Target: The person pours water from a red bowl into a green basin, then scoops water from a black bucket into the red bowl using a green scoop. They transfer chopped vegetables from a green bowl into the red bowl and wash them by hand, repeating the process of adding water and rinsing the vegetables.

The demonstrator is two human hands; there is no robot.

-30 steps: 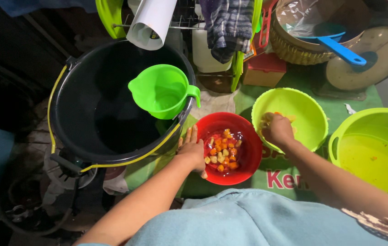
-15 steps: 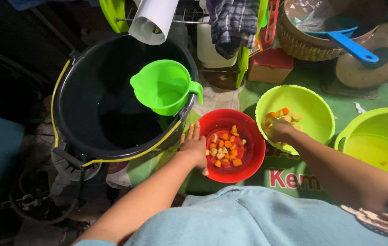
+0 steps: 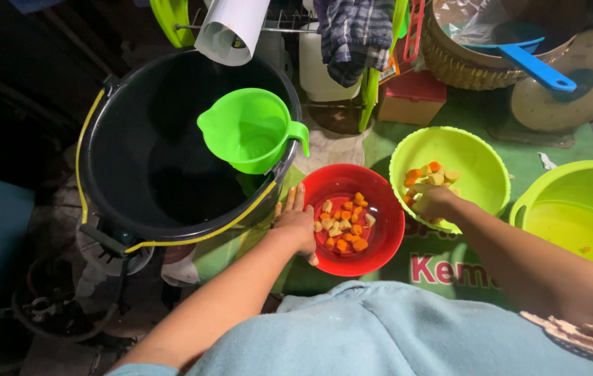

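Observation:
A red bowl (image 3: 380,202) holds several orange and pale vegetable pieces (image 3: 344,224). My left hand (image 3: 295,223) rests on its left rim, fingers extended. To the right stands a lime green bowl (image 3: 478,163) with a few cut pieces (image 3: 430,174) at its near left side. My right hand (image 3: 433,202) reaches over that bowl's near rim, fingers curled at the pieces; whether it holds any is hidden.
A large black bucket (image 3: 136,174) with a yellow handle stands at left, a green jug (image 3: 251,132) hooked on its rim. Another lime basin (image 3: 582,209) with liquid is at far right. A basket with a blue ladle (image 3: 533,66) sits behind.
My right hand has shifted from the red bowl's side into the lime green bowl, where cut pieces now lie. My left hand stays on the red bowl's rim.

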